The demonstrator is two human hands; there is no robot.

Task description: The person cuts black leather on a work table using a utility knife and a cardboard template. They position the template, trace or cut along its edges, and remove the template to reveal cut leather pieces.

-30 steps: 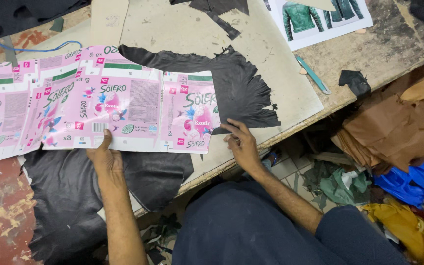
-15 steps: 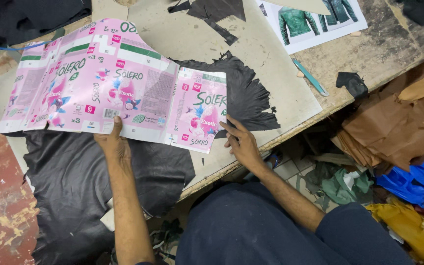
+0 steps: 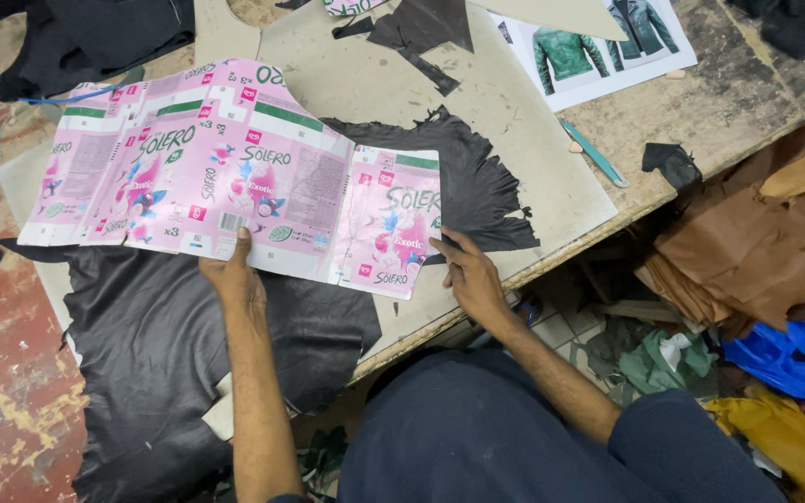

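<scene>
A flattened pink cardboard package sheet [image 3: 235,177] lies spread over black leather [image 3: 170,345] and a beige pattern board [image 3: 393,84] on the worktable [image 3: 701,112]. My left hand [image 3: 233,272] grips the sheet's near edge, thumb on top. My right hand [image 3: 468,275] pinches the sheet's right end, over the ragged edge of the black leather [image 3: 482,177]. The leather hangs over the table's front edge towards my lap.
A printed sheet with pictures of jackets [image 3: 598,42] lies at the back right, with a teal pen-like tool [image 3: 593,154] and a black scrap [image 3: 668,163] close by. Brown leather pieces [image 3: 747,242], a blue bag [image 3: 803,354] and rags are heaped beyond the table's right edge.
The pink sheet has swung and slid to the right over the black leather, its left end lifted. Both hands have stayed on its near edge and right end.
</scene>
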